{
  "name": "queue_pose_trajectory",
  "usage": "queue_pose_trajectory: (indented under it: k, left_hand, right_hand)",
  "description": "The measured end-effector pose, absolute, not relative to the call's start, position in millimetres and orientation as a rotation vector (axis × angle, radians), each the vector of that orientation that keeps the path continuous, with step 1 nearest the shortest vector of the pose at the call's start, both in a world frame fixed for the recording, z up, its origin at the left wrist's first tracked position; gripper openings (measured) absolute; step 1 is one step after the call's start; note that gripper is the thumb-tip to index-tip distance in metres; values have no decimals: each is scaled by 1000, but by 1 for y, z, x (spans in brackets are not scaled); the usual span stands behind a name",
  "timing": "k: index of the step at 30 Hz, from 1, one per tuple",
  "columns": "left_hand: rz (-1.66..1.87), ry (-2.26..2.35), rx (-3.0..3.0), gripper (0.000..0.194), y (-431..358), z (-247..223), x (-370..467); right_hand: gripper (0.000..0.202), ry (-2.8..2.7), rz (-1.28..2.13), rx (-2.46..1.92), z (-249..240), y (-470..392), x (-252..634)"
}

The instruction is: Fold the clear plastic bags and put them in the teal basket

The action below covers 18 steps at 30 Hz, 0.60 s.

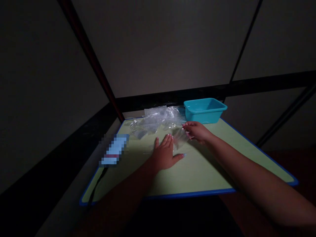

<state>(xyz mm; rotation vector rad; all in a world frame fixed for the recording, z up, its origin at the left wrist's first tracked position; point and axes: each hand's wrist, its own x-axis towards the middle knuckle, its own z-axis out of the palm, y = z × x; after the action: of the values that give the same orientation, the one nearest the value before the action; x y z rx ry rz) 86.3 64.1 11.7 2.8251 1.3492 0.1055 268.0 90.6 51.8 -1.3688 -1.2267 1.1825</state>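
Head view, right hand — pinching clear plastic

Bin R of plastic bags, far side of tbl.

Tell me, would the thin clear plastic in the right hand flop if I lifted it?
Probably: the thin clear plastic looks creased and bendy beside the right hand. Being see-through and thin, it's likely very light. Its shiny surface might be slippery.

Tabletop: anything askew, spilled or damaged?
Only the clear plastic looks messy: crumpled and spread unevenly along the table's far side, left of the upright teal bin. That could be normal for loose film. No spill or damage visible, though lighting is dim.
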Motion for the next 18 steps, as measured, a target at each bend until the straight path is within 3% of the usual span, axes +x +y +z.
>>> queue_pose_trajectory:
  k: [18]
  left_hand:
    - [221, 1185, 2711, 86, 64, 13, 84]
  right_hand:
    - [31, -1043, 1313, -1083, 43, 88, 247]
